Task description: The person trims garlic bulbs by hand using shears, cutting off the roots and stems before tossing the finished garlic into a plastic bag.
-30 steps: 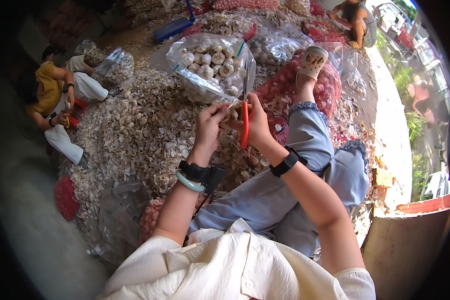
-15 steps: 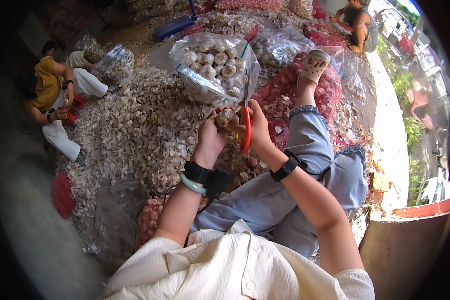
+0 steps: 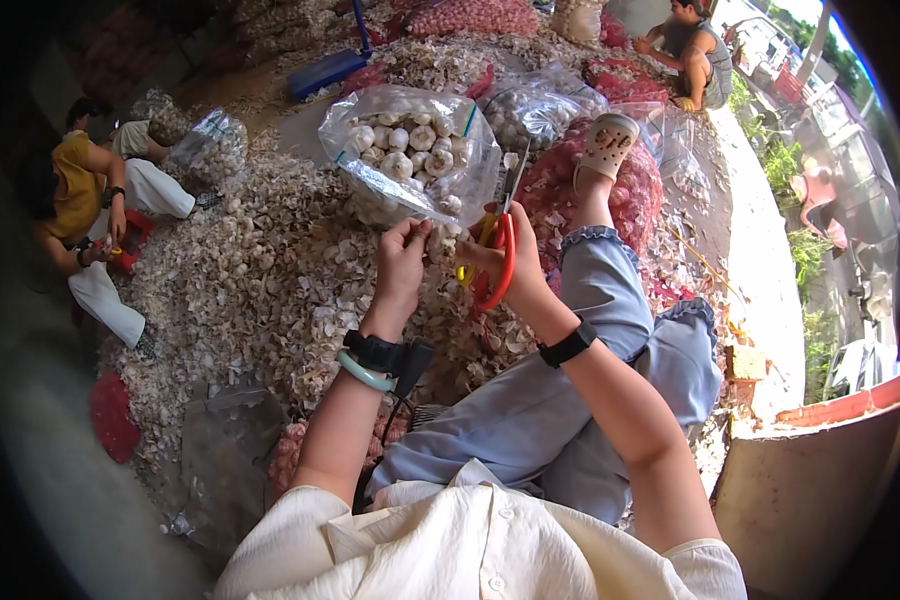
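My left hand (image 3: 402,258) pinches a garlic bulb (image 3: 440,243) in front of me. My right hand (image 3: 510,265) grips red-handled scissors (image 3: 498,240), blades pointing up and away, right beside the bulb. Just beyond both hands stands an open clear plastic bag (image 3: 410,150) filled with trimmed white garlic bulbs. My legs in blue trousers (image 3: 610,320) stretch out to the right, one foot in a pale clog (image 3: 608,145) resting on a red mesh sack (image 3: 630,195).
A wide heap of garlic skins (image 3: 260,280) covers the ground to the left. A seated person in a yellow top (image 3: 80,190) works at the far left, another person (image 3: 695,50) at the top right. More bags of garlic (image 3: 540,100) lie behind. A concrete ledge (image 3: 820,470) rises at the right.
The scissors have tilted and their red handles have spread apart in my right hand. My left hand has turned the bulb, keeping it beside the blades. The view has shifted slightly.
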### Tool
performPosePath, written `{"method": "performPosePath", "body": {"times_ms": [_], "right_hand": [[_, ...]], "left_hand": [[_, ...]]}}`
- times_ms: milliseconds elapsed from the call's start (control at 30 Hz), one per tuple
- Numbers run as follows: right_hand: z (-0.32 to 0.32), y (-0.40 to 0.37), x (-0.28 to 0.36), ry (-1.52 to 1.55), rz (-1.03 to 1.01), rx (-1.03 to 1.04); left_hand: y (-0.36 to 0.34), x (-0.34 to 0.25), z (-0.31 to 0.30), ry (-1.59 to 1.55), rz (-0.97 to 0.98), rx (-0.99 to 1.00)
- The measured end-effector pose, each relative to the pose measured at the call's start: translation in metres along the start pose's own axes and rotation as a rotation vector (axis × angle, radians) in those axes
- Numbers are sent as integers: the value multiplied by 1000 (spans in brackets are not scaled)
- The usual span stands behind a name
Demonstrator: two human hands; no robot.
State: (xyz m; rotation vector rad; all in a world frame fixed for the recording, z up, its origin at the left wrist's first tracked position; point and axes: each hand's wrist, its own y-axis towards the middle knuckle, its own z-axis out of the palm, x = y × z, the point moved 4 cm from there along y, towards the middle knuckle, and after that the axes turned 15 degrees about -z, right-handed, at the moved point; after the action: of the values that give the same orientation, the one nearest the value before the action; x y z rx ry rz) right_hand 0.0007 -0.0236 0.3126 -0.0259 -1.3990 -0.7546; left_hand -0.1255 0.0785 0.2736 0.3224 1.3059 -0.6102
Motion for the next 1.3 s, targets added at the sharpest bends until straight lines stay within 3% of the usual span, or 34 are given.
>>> {"method": "performPosePath", "body": {"times_ms": [67, 100, 167, 200, 233, 300, 500, 633, 733, 900, 967, 1000, 1100, 1133, 1300], "right_hand": [[1, 2, 2, 38, 9, 0], [0, 2, 1, 37, 11, -4], [-6, 6, -1, -125, -1, -22], [-7, 7, -1, -130, 0, -25], [-8, 8, 1, -100, -10, -25], [-9, 9, 1, -67, -9, -26], [-10, 9, -3, -61, 6, -30], [-15, 11, -9, -65, 32, -72], [-19, 13, -13, -53, -7, -110], [-20, 16, -10, 41, 26, -137], [-25, 16, -13, -66, -4, -129], [-26, 15, -14, -63, -6, -122], [-30, 17, -16, -42, -28, -137], [-30, 17, -17, -23, -15, -135], [-24, 17, -15, 27, 9, -147]], "left_hand": [[2, 5, -4, -121, -85, -251], [0, 0, -4, -121, -89, -248], [0, -2, -5, -242, -285, -257], [1, -8, -5, -55, -321, -234], [1, -12, -2, -59, -325, -231], [-3, -27, 6, 173, -170, -89], [-4, -31, 26, 204, -49, 133], [-5, -17, 32, -93, -227, -46], [7, 1, 28, -235, -99, -80], [19, 18, 29, -233, -104, -145], [7, 6, 37, -398, -253, -242], [12, 0, 36, -332, -175, -126], [8, -11, 42, -163, -218, 71], [9, -12, 42, -44, -112, 72], [27, 10, 24, -85, -90, 26]]}}
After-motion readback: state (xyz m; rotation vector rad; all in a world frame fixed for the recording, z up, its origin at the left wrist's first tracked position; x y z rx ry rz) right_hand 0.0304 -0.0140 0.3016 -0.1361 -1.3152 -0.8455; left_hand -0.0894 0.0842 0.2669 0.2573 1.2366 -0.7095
